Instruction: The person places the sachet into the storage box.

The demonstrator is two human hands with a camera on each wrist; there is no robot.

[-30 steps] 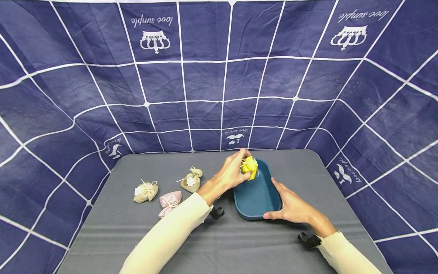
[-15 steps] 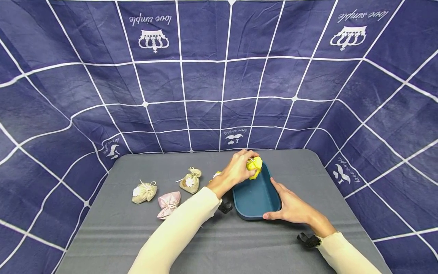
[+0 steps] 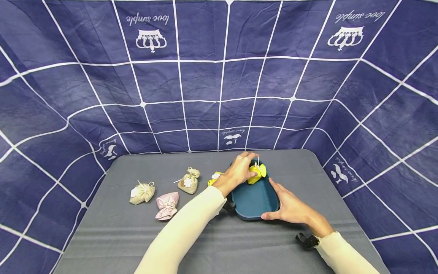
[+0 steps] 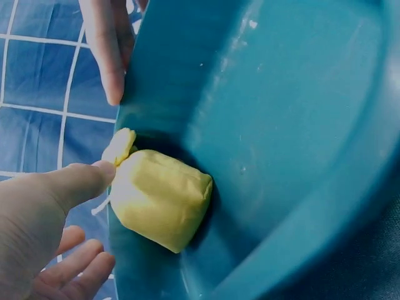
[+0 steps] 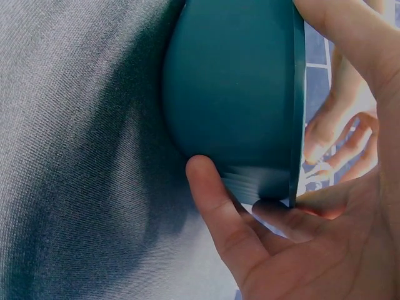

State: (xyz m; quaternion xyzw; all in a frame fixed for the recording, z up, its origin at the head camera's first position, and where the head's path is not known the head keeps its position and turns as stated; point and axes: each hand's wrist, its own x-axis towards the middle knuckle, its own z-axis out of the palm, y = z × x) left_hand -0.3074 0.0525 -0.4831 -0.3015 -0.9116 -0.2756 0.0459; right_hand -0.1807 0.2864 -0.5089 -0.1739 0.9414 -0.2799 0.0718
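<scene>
A yellow drawstring pouch (image 3: 257, 175) lies at the far end of the deep blue rectangular box (image 3: 254, 201). In the left wrist view, the pouch (image 4: 162, 197) rests against the inner wall, its tied neck toward the rim. My left hand (image 3: 239, 170) is over that end; its thumb lies straight by the neck, the other fingers spread apart from the pouch. My right hand (image 3: 291, 205) holds the box's right side, thumb at the near corner. In the right wrist view, the fingers of the right hand (image 5: 281, 250) curve along the outer wall.
Left of the box, another yellow pouch (image 3: 215, 177) is partly hidden by my left wrist. Farther left on the grey table (image 3: 119, 239) lie two beige pouches (image 3: 189, 182) and a pink pouch (image 3: 167, 205). Blue gridded cloth (image 3: 205, 83) surrounds the back and sides.
My left hand has moved slightly right and down with the yellow pouch, then its fingers have loosened. The pouch now sits in the box. My right hand has stayed on the box.
</scene>
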